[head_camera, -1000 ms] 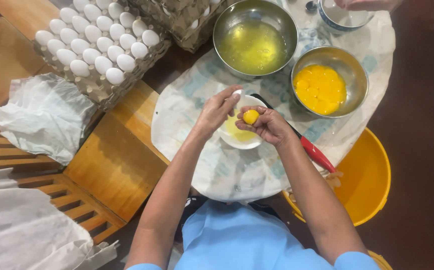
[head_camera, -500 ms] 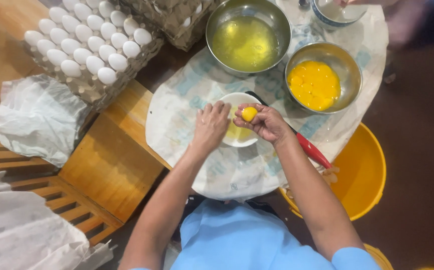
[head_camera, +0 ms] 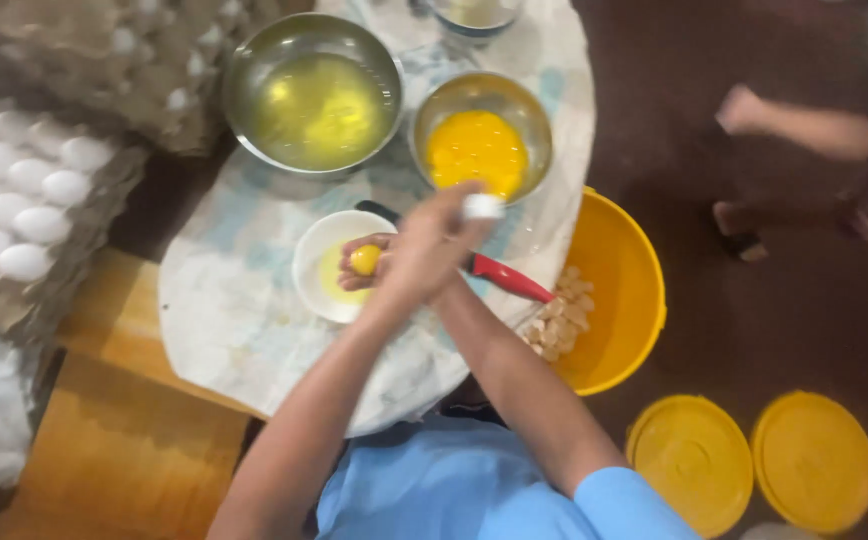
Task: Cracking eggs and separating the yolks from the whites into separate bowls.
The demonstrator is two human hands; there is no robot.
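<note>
- Pretty blurry shot, so details are soft. The left hand (head_camera: 432,245) crosses over the right hand (head_camera: 364,268) and hides most of it; only the right fingertips poke out, cupped around a yolk (head_camera: 365,260).
- Left fingers are pinched on a white eggshell piece (head_camera: 482,207), held up over toward the bowl of yolks (head_camera: 481,140).
- The yolk sits right above the small white dish (head_camera: 314,262), which has some clear egg white in it.
- A red-handled knife (head_camera: 499,276) is partly covered by the arms.
- Compared with 0.5 s back, the left hand has swung from left of the dish across to the right, and the view has shifted right, showing more of the yellow bucket (head_camera: 622,290) with shells inside.
- Round table (head_camera: 224,320) with a pale cloth, a big steel bowl of whites (head_camera: 312,95), egg trays (head_camera: 24,200) on the left, 2 yellow lids (head_camera: 749,460) on the dark floor, someone else's arm (head_camera: 804,125) top right.
</note>
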